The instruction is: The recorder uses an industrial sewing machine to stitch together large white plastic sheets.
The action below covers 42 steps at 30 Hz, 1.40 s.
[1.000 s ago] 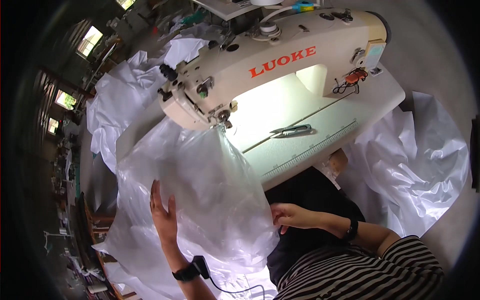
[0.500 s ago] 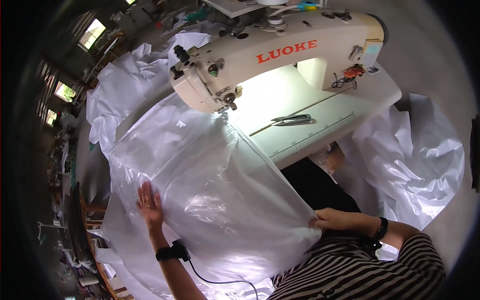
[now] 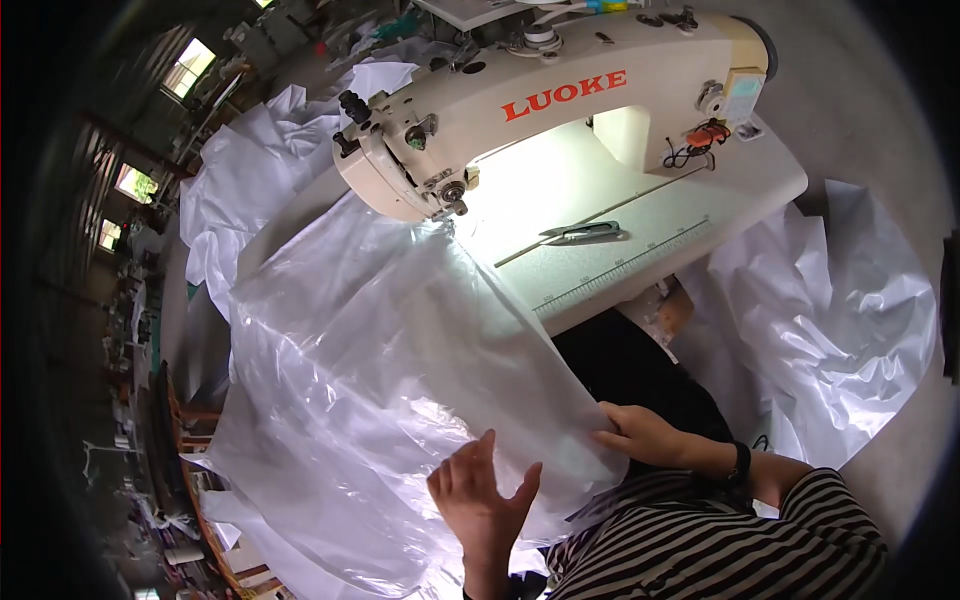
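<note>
A large sheet of translucent white plastic [image 3: 340, 400] runs from under the needle of the cream sewing machine [image 3: 560, 85] down over my lap. My left hand [image 3: 483, 500] hovers over the lower part of the sheet with thumb and fingers apart, holding nothing. At the sheet's right edge, my right hand [image 3: 636, 435] pinches the plastic between thumb and fingers. A pair of thread snips [image 3: 585, 232] lies on the machine's white table [image 3: 640, 260], right of the needle.
More crumpled plastic sheeting [image 3: 250, 180] is heaped behind the machine on the left, and another pile [image 3: 820, 320] hangs at the right. An orange clip with black cord [image 3: 705, 138] sits by the machine's pillar. Shelving and clutter line the far left.
My left hand has lifted off the sheet's left side and moved right, toward my body. My right hand has shifted slightly left and up with the edge. The sheet has new folds.
</note>
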{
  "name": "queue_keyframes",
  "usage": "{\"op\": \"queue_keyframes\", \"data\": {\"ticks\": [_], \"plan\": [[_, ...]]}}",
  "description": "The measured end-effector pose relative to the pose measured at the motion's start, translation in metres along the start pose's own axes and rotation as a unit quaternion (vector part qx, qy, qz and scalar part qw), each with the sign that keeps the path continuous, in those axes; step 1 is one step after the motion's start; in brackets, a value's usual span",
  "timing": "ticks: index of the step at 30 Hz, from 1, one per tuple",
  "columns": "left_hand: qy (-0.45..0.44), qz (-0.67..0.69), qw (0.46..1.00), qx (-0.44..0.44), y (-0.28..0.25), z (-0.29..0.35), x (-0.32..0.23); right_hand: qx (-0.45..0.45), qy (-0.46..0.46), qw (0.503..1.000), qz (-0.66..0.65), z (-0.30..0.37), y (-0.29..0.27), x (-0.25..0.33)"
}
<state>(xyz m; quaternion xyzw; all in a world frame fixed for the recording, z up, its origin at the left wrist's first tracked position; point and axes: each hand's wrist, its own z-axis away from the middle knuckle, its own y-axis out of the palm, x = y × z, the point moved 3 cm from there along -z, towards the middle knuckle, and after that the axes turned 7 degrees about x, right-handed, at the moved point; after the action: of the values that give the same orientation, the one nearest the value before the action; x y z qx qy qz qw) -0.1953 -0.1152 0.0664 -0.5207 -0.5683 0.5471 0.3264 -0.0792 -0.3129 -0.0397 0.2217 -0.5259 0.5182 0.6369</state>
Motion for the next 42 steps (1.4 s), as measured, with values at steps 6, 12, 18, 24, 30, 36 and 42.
{"op": "queue_keyframes", "data": {"ticks": [6,12,18,24,30,36,42], "plan": [[-0.016,0.122,0.992,0.013,0.019,0.011,-0.01,0.022,-0.039,0.995,-0.085,0.001,0.007,-0.011],[0.128,0.211,0.967,0.062,0.045,0.012,-0.07,0.005,-0.024,0.966,-0.257,0.013,-0.002,0.013],[0.199,0.223,0.944,0.138,0.047,0.017,-0.091,-0.101,-0.047,0.99,0.084,0.009,-0.01,0.036],[-0.093,0.258,0.961,-0.044,0.027,0.034,0.014,-0.167,-0.09,0.949,0.251,0.017,-0.011,0.026],[-0.314,0.255,0.915,-0.001,0.128,0.094,0.133,-0.134,-0.048,0.917,0.374,0.009,0.008,0.029],[-0.289,0.237,0.918,0.133,0.198,0.073,0.087,-0.102,-0.04,0.912,0.395,-0.006,0.022,0.04],[-0.447,0.262,0.838,-0.168,0.162,0.149,0.146,-0.065,-0.091,0.905,0.411,-0.012,0.036,0.062]]}}
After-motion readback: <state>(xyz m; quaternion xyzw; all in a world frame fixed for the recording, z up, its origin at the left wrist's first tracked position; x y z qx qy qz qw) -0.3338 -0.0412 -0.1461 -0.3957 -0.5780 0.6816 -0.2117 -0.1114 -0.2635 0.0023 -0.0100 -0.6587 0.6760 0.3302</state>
